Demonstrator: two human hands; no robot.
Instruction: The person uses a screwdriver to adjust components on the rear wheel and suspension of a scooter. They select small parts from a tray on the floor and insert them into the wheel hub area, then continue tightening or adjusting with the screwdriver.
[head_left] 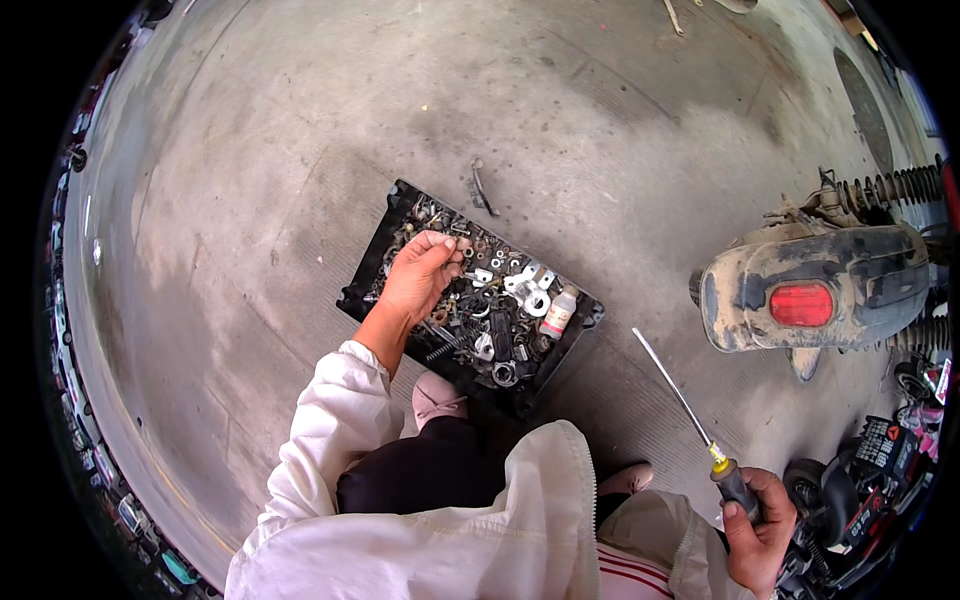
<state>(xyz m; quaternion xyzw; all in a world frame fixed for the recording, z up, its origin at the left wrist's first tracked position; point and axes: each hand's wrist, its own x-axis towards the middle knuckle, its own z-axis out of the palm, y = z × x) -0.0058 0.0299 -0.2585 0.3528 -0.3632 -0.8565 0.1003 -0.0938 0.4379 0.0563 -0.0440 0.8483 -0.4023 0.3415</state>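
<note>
My left hand (418, 280) hovers over a black tray (368, 250) filled with loose nuts, washers, bolts and other metal parts. Its thumb and fingers are pinched together near the tray's far side; whatever they may hold is too small to make out. In my right hand (762, 535), at the lower right, a long screwdriver (675, 388) is gripped by its dark handle, the shaft pointing up and left. Inside the tray, a small white bottle (559, 312) leans at the right end, beside pale metal brackets (530, 287).
A muddy motorcycle rear fender (740, 285) with a red tail light (801, 304) and coil springs (895, 187) juts in from the right. Beyond the tray, a dark curved strip (482, 188) lies on the concrete floor (330, 110). Black motorcycle parts (840, 500) crowd the lower right.
</note>
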